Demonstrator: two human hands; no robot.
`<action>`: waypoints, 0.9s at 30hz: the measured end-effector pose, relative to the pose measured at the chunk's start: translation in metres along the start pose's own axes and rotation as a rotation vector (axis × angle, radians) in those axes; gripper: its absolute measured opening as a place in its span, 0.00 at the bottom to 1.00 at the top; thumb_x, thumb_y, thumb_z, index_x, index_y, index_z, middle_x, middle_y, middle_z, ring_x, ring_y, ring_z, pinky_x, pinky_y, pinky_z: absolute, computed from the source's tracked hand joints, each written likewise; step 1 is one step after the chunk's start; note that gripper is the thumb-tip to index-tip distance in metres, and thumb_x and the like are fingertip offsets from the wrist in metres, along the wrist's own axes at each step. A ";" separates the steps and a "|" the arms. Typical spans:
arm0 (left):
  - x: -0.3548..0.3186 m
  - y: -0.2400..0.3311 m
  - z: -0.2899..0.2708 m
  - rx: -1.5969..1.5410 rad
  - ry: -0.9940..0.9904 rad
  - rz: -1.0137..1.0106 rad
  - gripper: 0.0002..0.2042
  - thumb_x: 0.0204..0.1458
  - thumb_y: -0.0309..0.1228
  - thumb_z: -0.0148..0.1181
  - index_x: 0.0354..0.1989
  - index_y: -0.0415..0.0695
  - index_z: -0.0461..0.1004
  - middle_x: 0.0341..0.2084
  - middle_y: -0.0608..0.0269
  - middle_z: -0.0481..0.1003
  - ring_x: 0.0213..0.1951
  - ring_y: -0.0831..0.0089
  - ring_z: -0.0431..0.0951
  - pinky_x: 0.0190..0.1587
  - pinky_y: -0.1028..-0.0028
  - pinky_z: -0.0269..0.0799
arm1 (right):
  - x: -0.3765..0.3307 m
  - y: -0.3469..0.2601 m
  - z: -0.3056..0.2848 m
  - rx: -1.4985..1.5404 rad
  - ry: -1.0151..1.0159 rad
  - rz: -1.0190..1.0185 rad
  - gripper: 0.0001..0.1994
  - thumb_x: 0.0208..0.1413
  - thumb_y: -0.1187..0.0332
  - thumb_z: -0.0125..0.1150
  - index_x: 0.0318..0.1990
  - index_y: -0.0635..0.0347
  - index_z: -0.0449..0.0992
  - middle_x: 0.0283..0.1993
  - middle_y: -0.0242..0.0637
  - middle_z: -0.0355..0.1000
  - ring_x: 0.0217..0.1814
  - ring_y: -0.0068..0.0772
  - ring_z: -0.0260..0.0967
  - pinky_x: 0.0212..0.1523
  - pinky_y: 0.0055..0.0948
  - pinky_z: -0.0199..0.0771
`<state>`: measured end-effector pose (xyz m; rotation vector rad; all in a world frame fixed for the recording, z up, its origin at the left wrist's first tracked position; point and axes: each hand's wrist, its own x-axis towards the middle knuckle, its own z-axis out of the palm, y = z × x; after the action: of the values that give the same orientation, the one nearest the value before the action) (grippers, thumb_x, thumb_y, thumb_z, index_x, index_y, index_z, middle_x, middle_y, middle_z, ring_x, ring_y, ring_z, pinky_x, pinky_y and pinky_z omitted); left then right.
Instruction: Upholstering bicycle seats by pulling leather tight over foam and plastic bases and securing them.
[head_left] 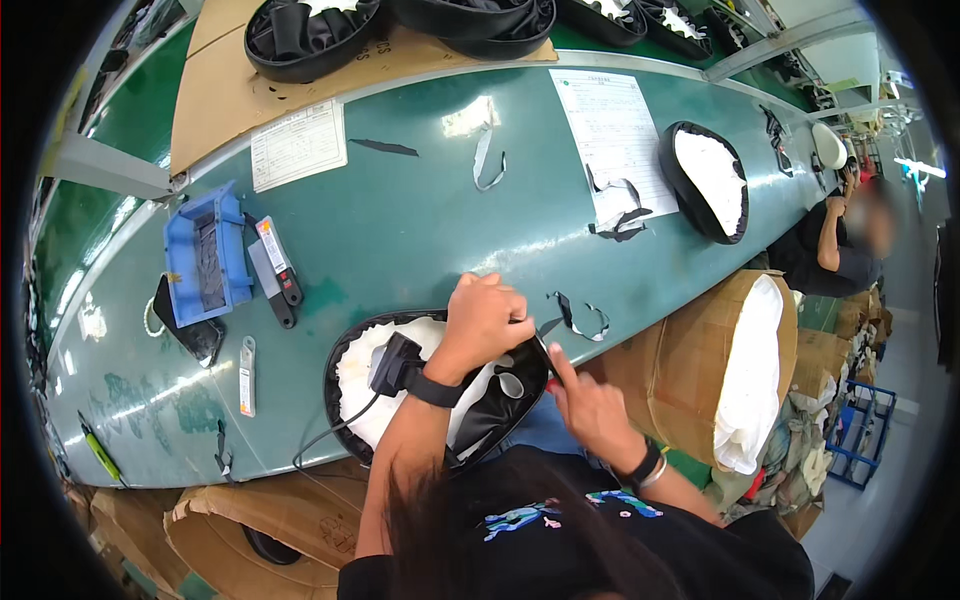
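A rounded black leather-like cover point(515, 400) with a white lining or filling point(357, 375) lies at the table's near edge, in front of my body. My left hand point(482, 325) is closed on its far right rim, fingers curled tightly. A black strap with a small box and a cable point(396, 364) is on my left wrist. My right hand point(597, 412) is at the cover's right edge, index finger stretched along a slim, blade-like tool point(552, 378) with a bit of red. Most of that tool is hidden by the fingers.
A blue bin point(236, 245), packaged blades point(276, 262), a phone point(202, 343) and a green pen-like cutter point(100, 455) lie left. Black scraps point(580, 318) and another cover point(668, 170) lie right. A lined cardboard box point(680, 365) stands right; a person point(835, 245) sits beyond.
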<state>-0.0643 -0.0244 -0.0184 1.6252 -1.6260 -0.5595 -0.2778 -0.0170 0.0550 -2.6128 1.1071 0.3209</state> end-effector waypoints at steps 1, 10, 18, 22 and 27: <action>0.000 -0.006 -0.007 -0.297 0.019 -0.092 0.14 0.40 0.29 0.65 0.10 0.42 0.67 0.10 0.66 0.64 0.22 0.70 0.64 0.34 0.69 0.57 | -0.011 -0.005 0.000 0.073 -0.030 0.027 0.32 0.56 0.63 0.57 0.68 0.52 0.54 0.22 0.42 0.68 0.19 0.47 0.68 0.20 0.45 0.67; 0.005 -0.031 -0.088 -0.462 0.137 -0.635 0.14 0.48 0.32 0.65 0.18 0.37 0.71 0.13 0.70 0.66 0.18 0.82 0.62 0.22 0.76 0.56 | 0.108 -0.001 -0.052 -0.150 0.040 -0.250 0.25 0.58 0.68 0.52 0.64 0.34 0.64 0.22 0.39 0.67 0.16 0.42 0.66 0.16 0.39 0.62; -0.029 -0.017 -0.105 -0.008 -0.224 -0.515 0.18 0.49 0.43 0.63 0.20 0.39 0.75 0.15 0.52 0.74 0.21 0.53 0.76 0.25 0.61 0.69 | 0.178 0.004 -0.084 -0.312 -0.033 -0.679 0.24 0.56 0.68 0.54 0.60 0.28 0.68 0.19 0.33 0.62 0.13 0.32 0.62 0.14 0.32 0.56; -0.029 -0.016 -0.099 0.157 -0.194 -0.443 0.16 0.48 0.42 0.63 0.18 0.43 0.74 0.14 0.56 0.73 0.19 0.55 0.75 0.24 0.61 0.68 | 0.188 0.005 -0.083 -0.195 -0.139 -0.705 0.28 0.52 0.68 0.57 0.61 0.29 0.65 0.19 0.33 0.61 0.12 0.33 0.61 0.12 0.31 0.56; -0.025 -0.026 -0.096 0.050 -0.123 -0.288 0.14 0.48 0.39 0.63 0.17 0.43 0.73 0.14 0.57 0.72 0.18 0.54 0.73 0.21 0.62 0.66 | 0.205 -0.005 -0.090 -0.133 -0.187 -0.731 0.30 0.52 0.69 0.57 0.63 0.30 0.63 0.20 0.34 0.62 0.12 0.35 0.62 0.12 0.31 0.57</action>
<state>0.0230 0.0170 0.0162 1.9105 -1.5113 -0.7841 -0.1266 -0.1807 0.0765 -2.8070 0.0363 0.4591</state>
